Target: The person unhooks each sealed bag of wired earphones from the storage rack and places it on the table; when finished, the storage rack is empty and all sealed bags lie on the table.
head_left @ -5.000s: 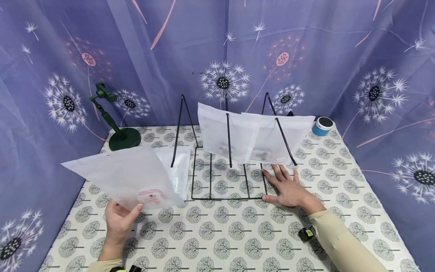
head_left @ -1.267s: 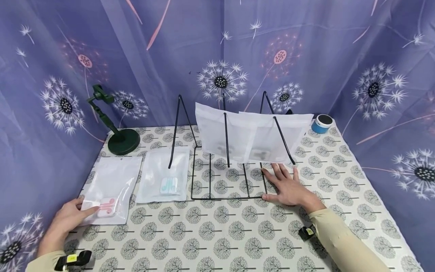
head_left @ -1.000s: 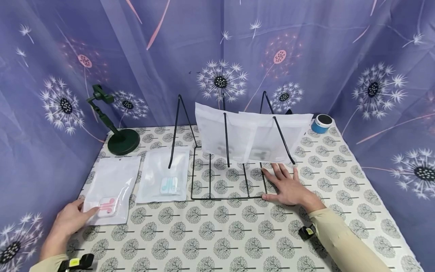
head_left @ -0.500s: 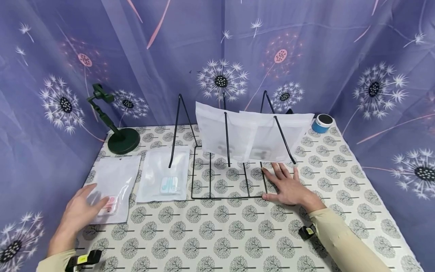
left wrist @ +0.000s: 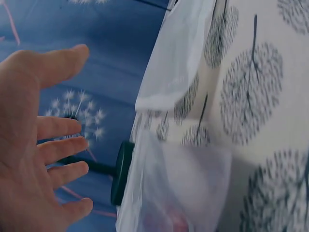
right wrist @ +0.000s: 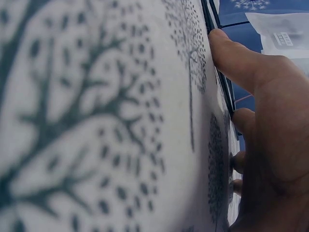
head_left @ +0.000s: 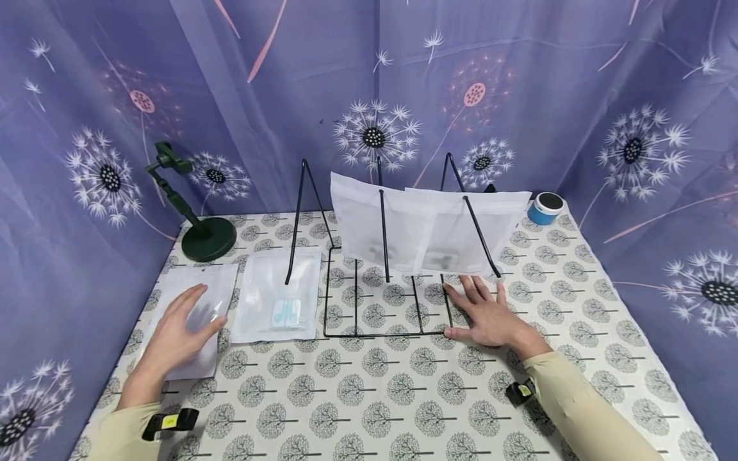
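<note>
My left hand (head_left: pixel 179 336) hovers with its fingers extended over a white zip bag (head_left: pixel 225 282) lying flat at the left, and hides most of it. In the left wrist view a blurred pink spot shows inside that zip bag (left wrist: pixel 193 179). To its right lies another zip bag (head_left: pixel 271 269) with a small case of light-blue earphones (head_left: pixel 286 313). My right hand (head_left: pixel 490 320) rests on the cloth with spread fingers, thumb and fingertips at the right end of a black wire rack (head_left: pixel 389 335). Two white bags (head_left: pixel 369 218) stand in the rack, their contents dim.
A dark green stand (head_left: pixel 209 240) is at the back left. A blue and white round device (head_left: pixel 545 209) sits at the back right corner. The table cloth (head_left: pixel 346 410) has a tree print, and a purple curtain (head_left: pixel 323 77) surrounds the table.
My left hand laid the bag with pink earphones flat at the left, let go of it, then rose and moved rightward over it. My right hand has stayed at the rack.
</note>
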Demonstrator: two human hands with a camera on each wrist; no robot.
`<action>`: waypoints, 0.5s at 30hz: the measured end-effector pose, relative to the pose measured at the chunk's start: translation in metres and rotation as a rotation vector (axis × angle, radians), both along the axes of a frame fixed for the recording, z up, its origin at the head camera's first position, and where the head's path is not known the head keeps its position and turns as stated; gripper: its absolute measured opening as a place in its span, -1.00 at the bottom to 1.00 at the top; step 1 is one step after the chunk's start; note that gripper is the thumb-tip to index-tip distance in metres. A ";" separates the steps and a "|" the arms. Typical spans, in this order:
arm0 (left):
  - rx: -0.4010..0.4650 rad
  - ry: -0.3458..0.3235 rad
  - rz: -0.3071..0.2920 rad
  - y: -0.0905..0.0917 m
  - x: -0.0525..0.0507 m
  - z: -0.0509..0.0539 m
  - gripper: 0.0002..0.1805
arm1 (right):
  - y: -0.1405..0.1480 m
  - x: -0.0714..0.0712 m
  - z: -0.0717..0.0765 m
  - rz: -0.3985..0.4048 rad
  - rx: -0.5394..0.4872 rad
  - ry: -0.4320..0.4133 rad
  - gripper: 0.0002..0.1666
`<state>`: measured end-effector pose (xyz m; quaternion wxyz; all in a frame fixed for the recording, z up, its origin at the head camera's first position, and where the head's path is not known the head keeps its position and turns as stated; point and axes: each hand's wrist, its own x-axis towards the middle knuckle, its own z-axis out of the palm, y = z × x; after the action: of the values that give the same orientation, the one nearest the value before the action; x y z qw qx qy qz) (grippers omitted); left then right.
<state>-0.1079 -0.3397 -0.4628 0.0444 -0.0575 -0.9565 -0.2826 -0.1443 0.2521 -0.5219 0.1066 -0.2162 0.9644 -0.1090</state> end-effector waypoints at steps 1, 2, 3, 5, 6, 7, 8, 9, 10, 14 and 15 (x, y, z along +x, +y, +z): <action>0.003 0.002 -0.015 0.003 -0.002 0.000 -0.09 | 0.000 0.000 0.000 -0.001 0.000 -0.001 0.14; 0.004 0.000 -0.027 0.006 -0.004 0.000 -0.08 | 0.000 0.000 0.000 -0.002 0.001 -0.001 0.14; 0.004 -0.003 -0.039 0.009 -0.005 0.000 -0.07 | 0.000 0.000 0.000 -0.001 0.002 -0.001 0.14; 0.001 -0.008 -0.068 0.015 -0.009 0.000 -0.04 | 0.001 0.000 -0.001 -0.001 0.002 0.002 0.14; -0.004 -0.010 -0.081 0.018 -0.011 0.000 -0.02 | 0.001 0.000 -0.001 -0.001 0.002 0.004 0.14; -0.013 -0.011 -0.095 0.021 -0.013 0.000 -0.01 | 0.000 0.000 -0.001 0.000 0.003 0.005 0.14; -0.019 -0.014 -0.107 0.025 -0.015 0.000 0.00 | 0.000 0.000 -0.001 0.001 0.005 0.008 0.14; -0.026 -0.012 -0.120 0.028 -0.016 -0.001 0.01 | 0.001 0.000 -0.001 0.001 0.006 0.007 0.13; -0.038 -0.007 -0.134 0.031 -0.018 -0.002 0.02 | 0.001 0.000 -0.001 0.001 0.006 0.008 0.13; -0.070 0.006 -0.179 0.043 -0.024 -0.003 0.03 | 0.001 0.000 -0.001 -0.001 0.012 0.008 0.13; -0.081 0.012 -0.191 0.046 -0.026 -0.004 0.03 | 0.001 0.000 -0.001 -0.002 0.012 0.008 0.13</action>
<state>-0.1335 -0.2941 -0.4666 0.0207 -0.1521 -0.9570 -0.2461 -0.1446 0.2529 -0.5230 0.1042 -0.2151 0.9656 -0.1025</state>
